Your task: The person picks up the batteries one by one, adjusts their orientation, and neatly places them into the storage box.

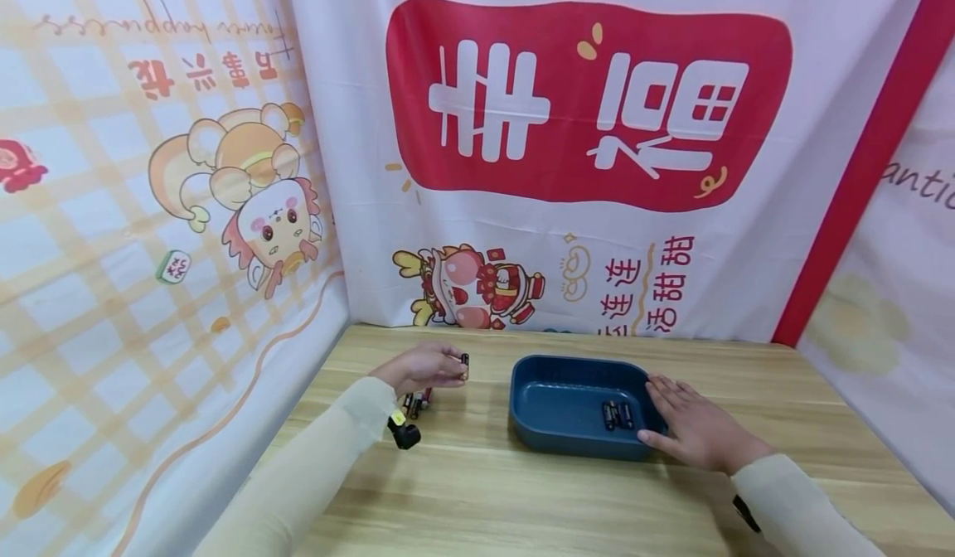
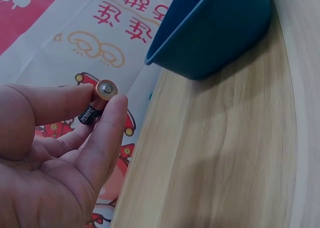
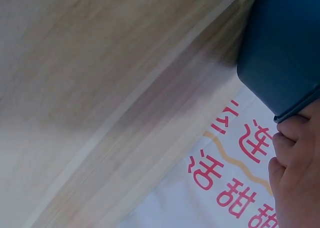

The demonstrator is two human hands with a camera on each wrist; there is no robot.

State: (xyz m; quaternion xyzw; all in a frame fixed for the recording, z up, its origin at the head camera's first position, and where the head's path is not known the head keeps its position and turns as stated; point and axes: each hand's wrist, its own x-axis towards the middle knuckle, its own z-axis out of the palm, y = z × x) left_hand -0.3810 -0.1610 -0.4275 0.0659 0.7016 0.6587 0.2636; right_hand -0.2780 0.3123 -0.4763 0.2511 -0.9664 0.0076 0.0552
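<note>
Between its thumb and fingers, my left hand (image 1: 424, 368) pinches a black and copper AA-type battery (image 2: 97, 104), held above the table left of the bin. The left wrist view shows the battery's copper terminal end facing the camera. Below that hand, several loose batteries (image 1: 415, 406) lie on the table, partly hidden by the hand and wrist. A blue rectangular plastic bin (image 1: 578, 445) stands right of centre with a few dark batteries (image 1: 618, 415) on its floor, near the right end. My right hand (image 1: 697, 424) rests on the bin's right rim with its fingers extended.
The wood-grain table (image 1: 448, 499) runs back to a white printed cloth (image 1: 343, 126) with a red panel. Another printed cloth (image 1: 112, 250) hangs along the left side. A small black device (image 1: 405, 434) is strapped at my left wrist.
</note>
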